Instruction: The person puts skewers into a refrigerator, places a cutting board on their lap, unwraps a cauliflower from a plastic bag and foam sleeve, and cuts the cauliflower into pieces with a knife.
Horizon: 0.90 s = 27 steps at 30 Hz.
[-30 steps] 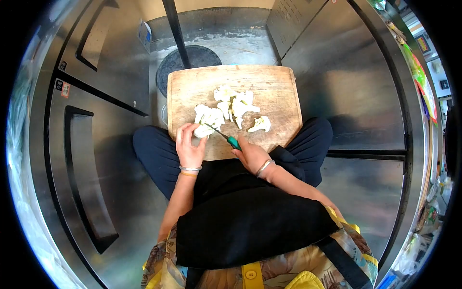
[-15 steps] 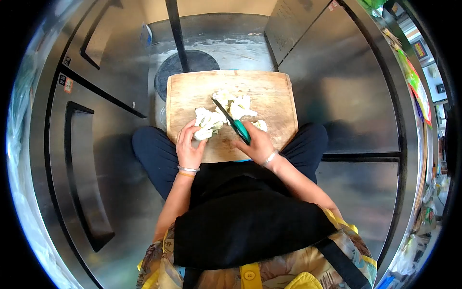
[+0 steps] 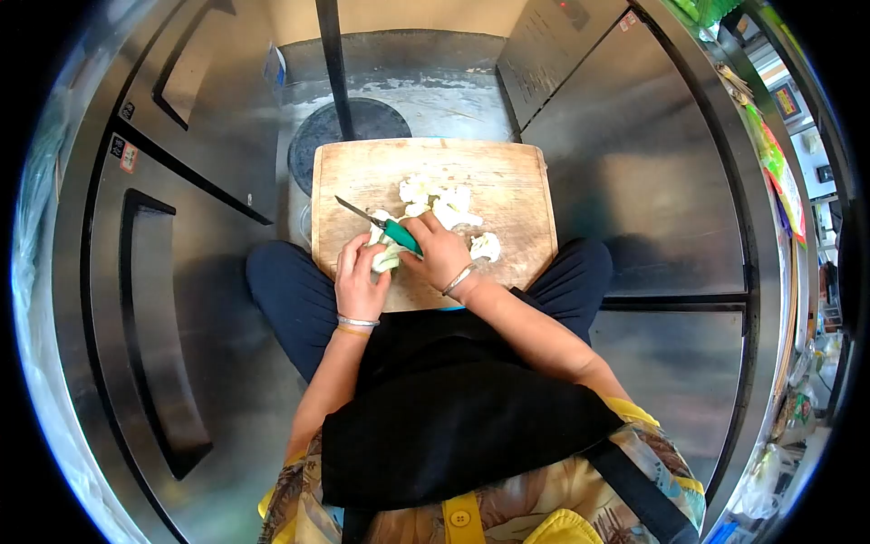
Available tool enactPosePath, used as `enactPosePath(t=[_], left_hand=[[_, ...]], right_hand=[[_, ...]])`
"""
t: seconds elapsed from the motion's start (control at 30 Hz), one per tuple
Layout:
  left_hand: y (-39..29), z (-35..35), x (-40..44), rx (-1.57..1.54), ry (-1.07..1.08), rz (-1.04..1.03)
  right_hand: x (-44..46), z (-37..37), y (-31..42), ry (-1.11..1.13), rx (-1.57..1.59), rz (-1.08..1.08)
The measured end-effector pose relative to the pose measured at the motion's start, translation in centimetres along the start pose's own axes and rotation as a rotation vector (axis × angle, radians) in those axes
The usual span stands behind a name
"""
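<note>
A wooden cutting board [image 3: 517, 181] lies across my lap. My left hand [image 3: 361, 276] grips a piece of cauliflower [image 3: 387, 260] near the board's front left. My right hand [image 3: 437, 249] is closed on the green handle of a knife [image 3: 401, 236], just above that piece, its dark blade pointing up and left over the board. The two hands are close together, and my right hand partly hides the cauliflower. Several cut florets [image 3: 456, 207] lie behind my right hand, and a small floret [image 3: 486, 246] rests to its right.
Steel cabinet doors stand close on the left [image 3: 227, 299] and right [image 3: 652, 172]. Behind the board are a round dark disc [image 3: 313, 136] on the floor and a black upright pole [image 3: 333, 68]. Plastic bags and packets line the far right.
My right hand has moved left with the knife, which now lies over the cauliflower at my left hand, its blade pointing farther left. My left hand keeps nearly the same place.
</note>
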<state>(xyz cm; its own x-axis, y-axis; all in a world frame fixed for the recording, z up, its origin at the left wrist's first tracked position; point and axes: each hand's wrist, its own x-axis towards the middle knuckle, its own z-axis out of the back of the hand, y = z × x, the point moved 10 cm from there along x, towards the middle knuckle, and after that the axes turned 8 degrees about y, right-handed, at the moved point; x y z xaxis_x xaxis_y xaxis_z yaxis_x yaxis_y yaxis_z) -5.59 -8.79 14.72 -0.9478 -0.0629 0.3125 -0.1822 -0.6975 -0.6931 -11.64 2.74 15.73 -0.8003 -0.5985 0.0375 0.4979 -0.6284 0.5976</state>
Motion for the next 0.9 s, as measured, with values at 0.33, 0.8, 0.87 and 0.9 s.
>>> enactPosePath(t=[0.33, 0.8, 0.87, 0.9], left_hand=[[1.4, -0.4, 0.0, 0.043, 0.02, 0.114], [11.2, -2.8, -2.2, -0.578, -0.173, 0.456], [11.0, -3.4, -1.9, -0.74, -0.127, 0.464], [10.7, -4.3, -1.7, -0.908, -0.077, 0.466]], right_hand=[[-1.3, 2.1, 2.4, -0.109, -0.045, 0.007], [-2.1, 1.1, -11.6, -0.325, 0.91, -0.483], [-3.5, 1.9, -9.6, -0.291, 0.769, -0.473], [-4.2, 1.7, -8.9, -0.289, 0.775, -0.473]])
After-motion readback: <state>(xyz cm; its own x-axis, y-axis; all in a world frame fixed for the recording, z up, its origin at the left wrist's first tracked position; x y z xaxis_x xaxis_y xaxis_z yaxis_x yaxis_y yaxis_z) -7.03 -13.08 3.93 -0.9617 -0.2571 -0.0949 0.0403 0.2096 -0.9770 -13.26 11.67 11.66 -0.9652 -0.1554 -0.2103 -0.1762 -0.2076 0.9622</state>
